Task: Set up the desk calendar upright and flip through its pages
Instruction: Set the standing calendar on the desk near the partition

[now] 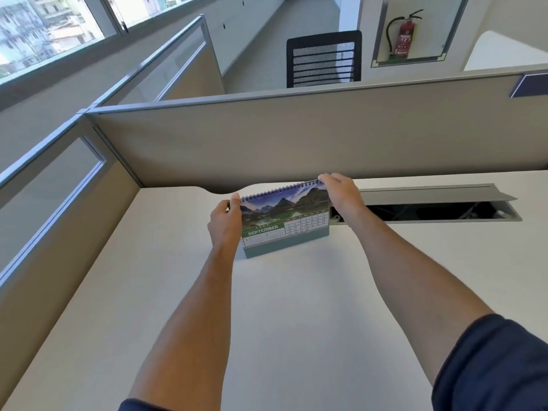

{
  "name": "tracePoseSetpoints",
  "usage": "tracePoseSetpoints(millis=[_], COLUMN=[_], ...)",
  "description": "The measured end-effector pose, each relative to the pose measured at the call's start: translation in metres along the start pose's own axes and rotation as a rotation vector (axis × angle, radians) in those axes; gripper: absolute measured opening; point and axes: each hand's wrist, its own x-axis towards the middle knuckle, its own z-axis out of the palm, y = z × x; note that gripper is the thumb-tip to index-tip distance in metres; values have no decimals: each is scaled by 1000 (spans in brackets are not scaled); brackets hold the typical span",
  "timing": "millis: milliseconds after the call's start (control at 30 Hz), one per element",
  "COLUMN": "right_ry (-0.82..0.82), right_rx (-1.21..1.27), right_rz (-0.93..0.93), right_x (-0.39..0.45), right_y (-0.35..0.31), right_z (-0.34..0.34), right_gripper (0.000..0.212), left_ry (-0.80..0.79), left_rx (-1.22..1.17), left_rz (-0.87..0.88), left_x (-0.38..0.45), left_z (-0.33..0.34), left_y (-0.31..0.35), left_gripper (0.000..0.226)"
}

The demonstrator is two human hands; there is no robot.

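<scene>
A spiral-bound desk calendar stands upright on the white desk, near its far edge. The page facing me shows a mountain picture and the word SEPTEMBER on a green band. My left hand grips the calendar's left edge, with fingertips at the top left corner by the spiral. At the top right corner, my right hand pinches the spiral binding. Both forearms reach forward over the desk.
A grey partition runs behind the desk and another stands on the left. An open cable tray with a raised lid lies to the right of the calendar. A black mesh chair and a fire extinguisher stand beyond the partition.
</scene>
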Motion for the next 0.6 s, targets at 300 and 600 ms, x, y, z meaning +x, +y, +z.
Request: tracePoseSetpoints(millis=[300, 600], right_ry=[4, -16], right_rx=[75, 30], right_rz=[-10, -23], right_x=[4, 3], right_y=[7, 14], right_z=[3, 2], right_gripper=[27, 42], left_ry=[-18, -57], left_rx=[-201, -179], left_rz=[-110, -103], left_x=[9, 12], left_z=[7, 7], left_y=[-5, -12], left_gripper=[32, 36])
